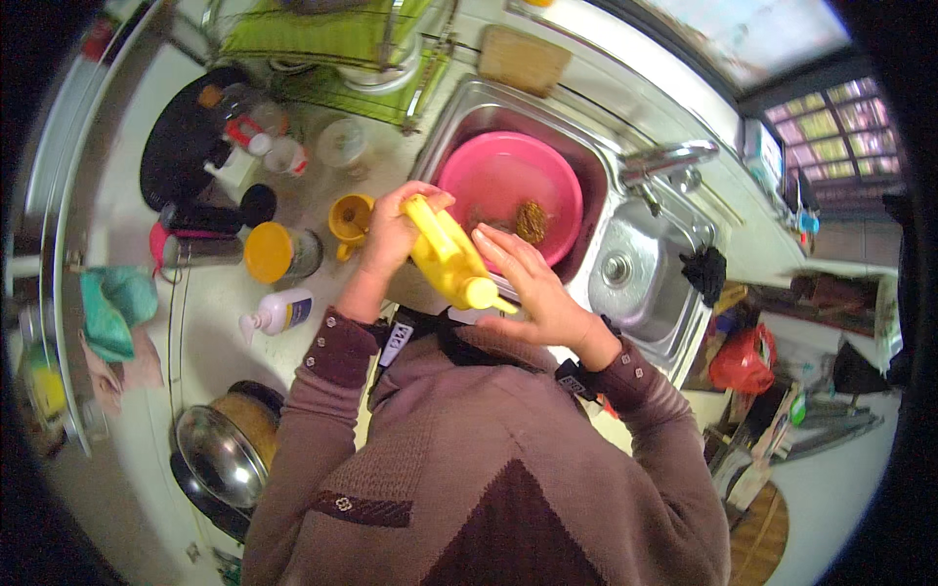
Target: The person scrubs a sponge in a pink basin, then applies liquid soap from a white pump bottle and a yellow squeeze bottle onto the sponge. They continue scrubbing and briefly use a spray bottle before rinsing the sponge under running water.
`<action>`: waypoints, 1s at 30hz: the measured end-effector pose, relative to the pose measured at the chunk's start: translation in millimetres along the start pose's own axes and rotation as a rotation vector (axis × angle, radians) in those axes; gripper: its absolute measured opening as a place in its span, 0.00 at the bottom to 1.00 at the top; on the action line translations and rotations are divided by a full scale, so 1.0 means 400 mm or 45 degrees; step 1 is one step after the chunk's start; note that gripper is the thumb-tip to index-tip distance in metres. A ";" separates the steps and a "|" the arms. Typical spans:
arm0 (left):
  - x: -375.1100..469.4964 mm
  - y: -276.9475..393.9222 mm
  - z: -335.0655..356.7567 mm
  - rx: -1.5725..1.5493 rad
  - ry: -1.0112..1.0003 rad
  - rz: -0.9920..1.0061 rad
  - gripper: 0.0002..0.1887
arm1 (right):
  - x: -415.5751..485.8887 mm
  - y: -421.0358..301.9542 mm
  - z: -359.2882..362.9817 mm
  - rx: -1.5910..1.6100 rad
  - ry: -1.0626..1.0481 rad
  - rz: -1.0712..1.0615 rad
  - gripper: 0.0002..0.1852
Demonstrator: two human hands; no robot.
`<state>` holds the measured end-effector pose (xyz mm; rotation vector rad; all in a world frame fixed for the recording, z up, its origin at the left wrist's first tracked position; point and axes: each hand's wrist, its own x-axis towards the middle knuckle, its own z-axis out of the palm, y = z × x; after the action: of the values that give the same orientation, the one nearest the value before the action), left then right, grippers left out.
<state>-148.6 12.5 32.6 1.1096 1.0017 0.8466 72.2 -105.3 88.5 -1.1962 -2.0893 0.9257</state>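
Note:
My left hand (pixel 396 227) grips a yellow plastic bottle (pixel 443 253) near its handle end, tilted with its round pale-yellow end towards me. Beside the bottle's other side is my right hand (pixel 531 293), its fingers extended and its thumb apart, near a thin yellow piece at the bottle's end; whether it touches that piece I cannot tell. Beyond both hands a pink plastic basin (pixel 506 157) sits in the larger sink bowl. It holds some liquid and a brownish, coiled scrubbing pad (pixel 531 222).
Right of the basin are a smaller steel sink bowl (pixel 645 271), a chrome faucet (pixel 670 161) and a black cloth (pixel 705 275). On the left counter stand a yellow mug (pixel 352 217), a yellow-lidded jar (pixel 269 253) and a white pump bottle (pixel 286 311). A wooden cutting board (pixel 522 60) leans behind.

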 end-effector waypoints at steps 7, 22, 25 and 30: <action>0.087 -0.035 0.033 0.153 -0.408 -0.238 0.09 | -0.156 0.352 0.022 0.086 0.471 0.944 0.17; 0.282 -0.044 0.103 0.416 -0.603 -0.503 0.10 | 0.058 0.728 0.333 -0.258 0.008 0.787 0.27; 0.304 -0.057 0.106 0.380 -0.569 -0.620 0.10 | 0.044 0.730 0.397 -0.538 -0.564 0.631 0.28; 0.328 -0.060 0.127 0.408 -0.623 -0.661 0.09 | 0.023 0.776 0.375 -0.055 -0.507 1.001 0.16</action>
<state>-56.0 111.7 -12.0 1.1715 0.9579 -0.0129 113.3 -27.3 -244.7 -2.0572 -1.9179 1.5697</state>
